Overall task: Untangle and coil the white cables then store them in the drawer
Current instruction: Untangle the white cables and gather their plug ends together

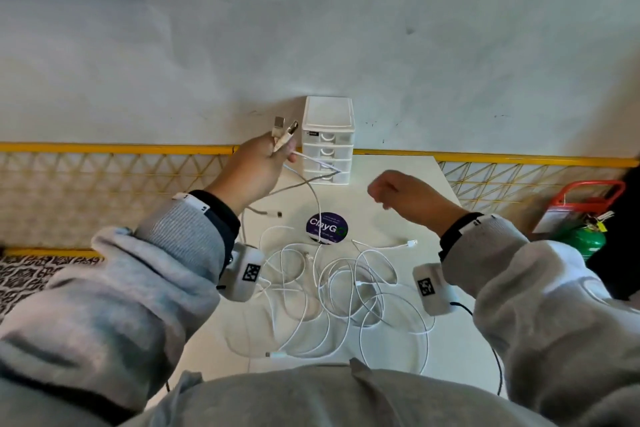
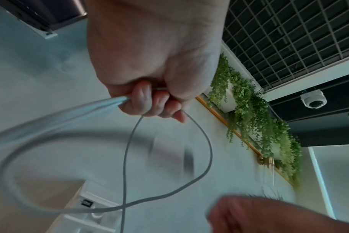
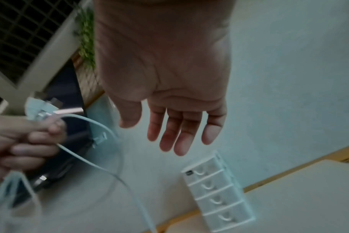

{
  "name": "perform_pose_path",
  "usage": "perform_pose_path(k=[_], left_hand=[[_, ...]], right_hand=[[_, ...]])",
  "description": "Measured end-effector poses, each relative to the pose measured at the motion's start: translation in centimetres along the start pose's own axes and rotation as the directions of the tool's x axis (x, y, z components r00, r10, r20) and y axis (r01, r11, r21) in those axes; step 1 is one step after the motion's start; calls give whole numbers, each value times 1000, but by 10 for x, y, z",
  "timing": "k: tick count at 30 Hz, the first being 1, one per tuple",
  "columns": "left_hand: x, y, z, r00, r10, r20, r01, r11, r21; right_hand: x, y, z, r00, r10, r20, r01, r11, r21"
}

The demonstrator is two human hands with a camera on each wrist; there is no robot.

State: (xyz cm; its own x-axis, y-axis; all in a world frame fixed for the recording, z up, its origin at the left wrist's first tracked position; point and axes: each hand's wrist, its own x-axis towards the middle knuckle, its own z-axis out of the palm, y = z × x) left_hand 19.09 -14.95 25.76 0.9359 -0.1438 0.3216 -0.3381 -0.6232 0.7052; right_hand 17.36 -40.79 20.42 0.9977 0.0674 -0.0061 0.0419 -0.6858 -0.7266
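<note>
Several white cables lie tangled on the white table in front of me. My left hand is raised beside the small white drawer unit and grips white cable ends, their USB plugs sticking up above the fist. In the left wrist view the fingers curl round the cords, which loop down. My right hand hovers over the table right of the drawers, holding nothing; the right wrist view shows its fingers straight and relaxed. All drawers look closed.
A round purple sticker lies on the table under a cable. A yellow lattice rail runs behind the table along a grey wall. A green cylinder with a red frame stands at the right. Loose plugs lie near the tangle.
</note>
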Motion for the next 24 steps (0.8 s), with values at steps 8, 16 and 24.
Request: perform_pose_path(k=[8,16,24], left_hand=[[-9,2,-2,992,89,91,-82,994,-78],[-18,-58,-50,981,-145,-130,140,989,-48],[-44,-86,-46,977,-212,-15,210,975,-77]], right_hand=[[-5,-73,28,935,-229,270,191,968,161],[40,1,-26,885,-175,-431,71,966,-247],[51,36,59,952,-71,-297,-66,903,-426]])
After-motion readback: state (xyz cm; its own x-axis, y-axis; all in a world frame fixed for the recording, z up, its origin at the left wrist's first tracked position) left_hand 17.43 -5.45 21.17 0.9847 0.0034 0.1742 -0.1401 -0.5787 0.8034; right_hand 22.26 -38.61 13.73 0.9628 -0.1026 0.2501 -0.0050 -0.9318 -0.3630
